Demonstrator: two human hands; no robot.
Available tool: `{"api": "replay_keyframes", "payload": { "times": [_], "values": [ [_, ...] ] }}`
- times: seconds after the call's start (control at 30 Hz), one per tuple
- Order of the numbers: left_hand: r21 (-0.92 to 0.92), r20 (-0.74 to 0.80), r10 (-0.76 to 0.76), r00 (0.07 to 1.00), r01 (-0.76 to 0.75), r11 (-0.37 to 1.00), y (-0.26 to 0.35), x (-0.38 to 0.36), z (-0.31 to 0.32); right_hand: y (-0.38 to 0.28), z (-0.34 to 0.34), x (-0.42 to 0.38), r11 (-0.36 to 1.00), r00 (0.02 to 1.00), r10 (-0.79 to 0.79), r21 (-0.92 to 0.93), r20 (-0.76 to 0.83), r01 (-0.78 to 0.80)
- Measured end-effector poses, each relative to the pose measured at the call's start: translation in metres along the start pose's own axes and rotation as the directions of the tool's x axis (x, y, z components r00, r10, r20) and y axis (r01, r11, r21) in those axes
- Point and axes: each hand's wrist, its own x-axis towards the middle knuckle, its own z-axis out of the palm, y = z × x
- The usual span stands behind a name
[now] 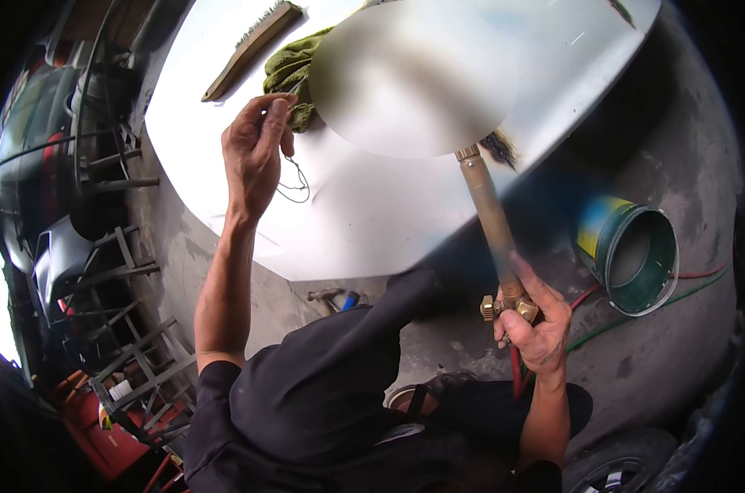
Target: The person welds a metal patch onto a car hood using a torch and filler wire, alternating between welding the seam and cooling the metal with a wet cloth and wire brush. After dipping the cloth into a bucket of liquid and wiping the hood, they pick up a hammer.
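Observation:
My left hand [262, 144] is over the white panel [356, 222], its thumb and fingers pinched around something too small to make out. Beside it lies a green cloth or glove [294, 66], and a thin wire loop [297, 185] shows just below. My right hand [539, 324] grips a brass torch [492, 215] by its valve end, near the knobs. The torch points up toward the panel, and its far end is hidden by a round blur. Red and green hoses run near the right hand.
A wooden wire brush [253, 49] lies on the panel at upper left. On the floor to the right stands a green bucket [642, 263]. Tools [331, 298] lie below the panel edge. Metal racks [138, 370] stand left; a wheel [623, 468] is at lower right.

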Motion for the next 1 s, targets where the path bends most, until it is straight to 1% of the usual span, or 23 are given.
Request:
{"api": "replay_keyframes", "payload": {
  "times": [0.1, 0.17, 0.4, 0.47, 0.5, 0.57, 0.7, 0.77, 0.87, 1.0],
  "values": [
    [0.006, -0.026, -0.022, 0.999, 0.022, 1.000, 0.000, 0.000, 0.000, 0.001, 0.000, 0.001, 1.000, 1.000, 0.005, 0.029, 0.005, -0.005],
    [0.033, -0.019, 0.010, 1.000, -0.009, 0.999, 0.000, 0.000, 0.000, 0.000, 0.001, 0.003, 1.000, 1.000, 0.011, 0.029, 0.003, -0.011],
    [0.022, -0.025, 0.019, 1.000, -0.018, 1.000, -0.004, 0.000, -0.001, 0.002, 0.002, 0.009, 0.997, 1.000, 0.020, 0.078, 0.009, -0.021],
    [-0.017, -0.024, 0.026, 0.999, -0.026, 1.000, -0.005, 0.000, -0.002, 0.004, 0.002, 0.007, 0.988, 0.999, -0.031, 0.148, 0.011, 0.029],
    [-0.016, -0.024, 0.026, 0.999, -0.026, 1.000, -0.006, 0.000, -0.003, 0.005, 0.002, 0.005, 0.988, 0.999, -0.031, 0.149, 0.012, 0.029],
    [-0.018, -0.030, 0.027, 0.999, -0.028, 0.999, -0.008, -0.001, -0.004, 0.005, 0.001, 0.000, 0.969, 0.996, -0.086, 0.232, -0.026, 0.090],
    [-0.022, -0.007, 0.016, 1.000, -0.016, 1.000, -0.004, 0.000, -0.002, -0.002, -0.004, -0.002, 0.980, 0.994, -0.107, 0.167, -0.035, 0.111],
    [-0.019, -0.009, -0.019, 1.000, 0.019, 1.000, -0.001, -0.001, 0.000, -0.005, -0.005, -0.002, 0.995, 0.999, -0.036, 0.088, -0.028, 0.038],
    [-0.007, -0.018, -0.035, 0.999, 0.035, 0.999, 0.001, -0.001, 0.001, -0.002, -0.003, -0.002, 0.999, 1.000, -0.002, 0.050, -0.007, 0.003],
    [0.020, -0.002, -0.027, 1.000, 0.027, 0.999, -0.002, -0.001, -0.002, 0.003, -0.001, -0.001, 0.999, 1.000, -0.004, 0.039, 0.018, 0.003]
  ]
}}
